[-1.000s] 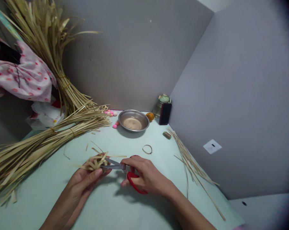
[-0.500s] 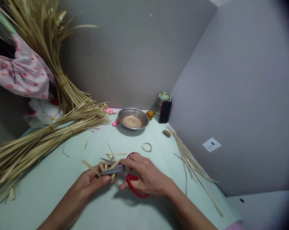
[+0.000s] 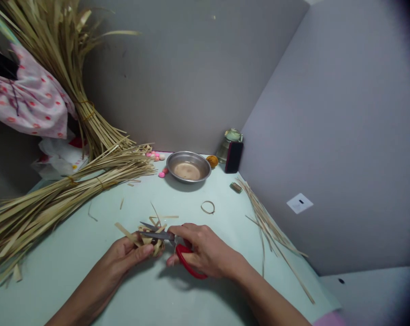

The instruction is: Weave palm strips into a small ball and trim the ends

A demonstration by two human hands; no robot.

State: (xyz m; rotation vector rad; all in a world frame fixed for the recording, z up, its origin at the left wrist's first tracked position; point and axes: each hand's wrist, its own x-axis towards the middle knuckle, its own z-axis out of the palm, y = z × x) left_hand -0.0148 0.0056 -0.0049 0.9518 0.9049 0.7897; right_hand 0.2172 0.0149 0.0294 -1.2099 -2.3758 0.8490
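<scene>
My left hand point(image 3: 132, 254) is closed round a small woven piece of pale plant strips point(image 3: 157, 247), whose loose ends stick out on several sides. In my right hand point(image 3: 205, 251) is a pair of scissors point(image 3: 191, 265) with red handles, my fingers through the loops. The grey blades lie across the top of the woven piece, slightly apart, among its strip ends. Part of the woven piece is hidden by the blades and my left fingers. Just beyond my hands, a thin ring of strip point(image 3: 208, 207) lies on the table.
Long bundles of dried strips point(image 3: 72, 190) cover the table's left side, and a tall bundle point(image 3: 85, 108) leans on the wall. A metal bowl point(image 3: 188, 179) of liquid stands at the back. A phone point(image 3: 233, 157) leans on a glass jar point(image 3: 223, 149). Thin strips point(image 3: 269, 222) lie right.
The scissor blades have closed from wide apart to nearly together over the strip ends. My right fingers have drawn in round the handles. The left hand stays almost in place.
</scene>
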